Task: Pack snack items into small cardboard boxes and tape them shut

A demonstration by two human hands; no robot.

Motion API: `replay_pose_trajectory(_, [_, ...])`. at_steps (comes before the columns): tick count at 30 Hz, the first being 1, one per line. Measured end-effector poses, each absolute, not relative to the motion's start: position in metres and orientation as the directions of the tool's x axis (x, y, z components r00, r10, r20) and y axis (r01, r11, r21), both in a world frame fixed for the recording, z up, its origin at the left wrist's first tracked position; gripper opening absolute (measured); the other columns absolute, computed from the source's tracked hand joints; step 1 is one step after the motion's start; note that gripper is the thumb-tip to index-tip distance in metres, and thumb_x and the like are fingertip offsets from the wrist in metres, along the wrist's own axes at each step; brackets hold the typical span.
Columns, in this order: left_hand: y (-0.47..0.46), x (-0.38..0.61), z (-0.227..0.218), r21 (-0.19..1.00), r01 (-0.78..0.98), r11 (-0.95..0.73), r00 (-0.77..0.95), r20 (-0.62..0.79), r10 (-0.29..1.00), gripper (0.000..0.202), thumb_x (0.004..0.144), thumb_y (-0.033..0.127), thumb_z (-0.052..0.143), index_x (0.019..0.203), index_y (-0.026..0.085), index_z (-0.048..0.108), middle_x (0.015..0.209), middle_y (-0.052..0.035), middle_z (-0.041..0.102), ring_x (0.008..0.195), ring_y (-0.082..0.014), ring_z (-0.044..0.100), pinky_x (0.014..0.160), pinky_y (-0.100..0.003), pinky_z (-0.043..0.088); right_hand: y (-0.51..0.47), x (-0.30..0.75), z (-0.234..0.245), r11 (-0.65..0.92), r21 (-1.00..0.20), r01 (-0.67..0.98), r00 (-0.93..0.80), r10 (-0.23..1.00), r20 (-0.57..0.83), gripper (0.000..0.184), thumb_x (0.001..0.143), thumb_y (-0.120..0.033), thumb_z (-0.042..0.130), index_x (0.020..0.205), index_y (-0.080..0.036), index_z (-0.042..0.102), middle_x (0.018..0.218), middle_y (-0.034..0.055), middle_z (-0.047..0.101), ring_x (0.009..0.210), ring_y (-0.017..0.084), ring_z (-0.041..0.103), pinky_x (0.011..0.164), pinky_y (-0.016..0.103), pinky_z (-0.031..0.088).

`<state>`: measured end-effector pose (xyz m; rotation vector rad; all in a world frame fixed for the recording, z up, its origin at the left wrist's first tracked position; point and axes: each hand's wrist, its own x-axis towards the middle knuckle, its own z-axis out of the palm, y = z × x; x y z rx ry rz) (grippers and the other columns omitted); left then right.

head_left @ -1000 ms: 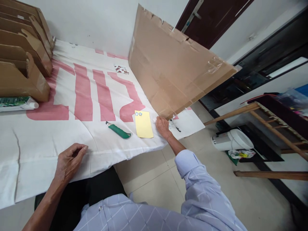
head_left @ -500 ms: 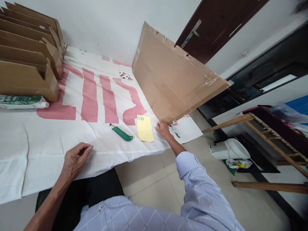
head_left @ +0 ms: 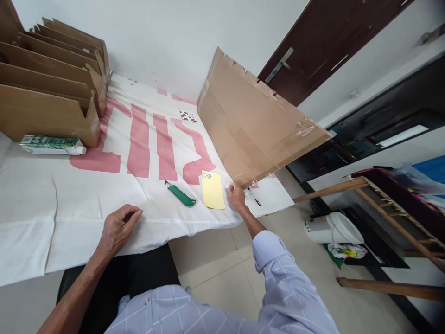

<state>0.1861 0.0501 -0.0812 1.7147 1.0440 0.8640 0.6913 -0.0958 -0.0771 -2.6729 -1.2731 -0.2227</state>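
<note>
My left hand rests at the front edge of the cloth-covered table, fingers curled with thumb against them and nothing visible in them. Farther right, my right hand is closed, by the bottom corner of a large cardboard sheet standing on edge. Something small and whitish shows at its fingertips, too small to name. Just left of that hand lies a yellow paper card with two little stickers near its top. A green utility knife lies between the hands. Beyond my right hand is a black pen.
Open cardboard boxes stand in a row at the left, with a green-and-white tube before them. A patterned card lies near the wall. Off the table to the right are a white bucket and a wooden frame.
The view has shifted slightly, so the table things appear a little farther right and lower. Both hands keep nearly the same places and poses on the table.
</note>
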Motion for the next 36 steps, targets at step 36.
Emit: replay_pose_trajectory(36, [0.053, 0.189, -0.085, 0.906, 0.323, -0.273, 0.402, 0.129, 0.906, 0.036, 0.089, 0.056, 0.06, 0.08, 0.023, 0.074, 0.075, -0.0034, 0.076, 0.066, -0.0197, 0.064, 0.069, -0.033, 0.049, -0.092, 0.691, -0.078, -0.602, -0.257, 0.756, 0.654, 0.671, 0.349, 0.015, 0.101, -0.037, 0.055, 0.104, -0.023, 0.06, 0.117, 0.0142, 0.066, 0.117, 0.03, 0.055, 0.104, 0.042, 0.047])
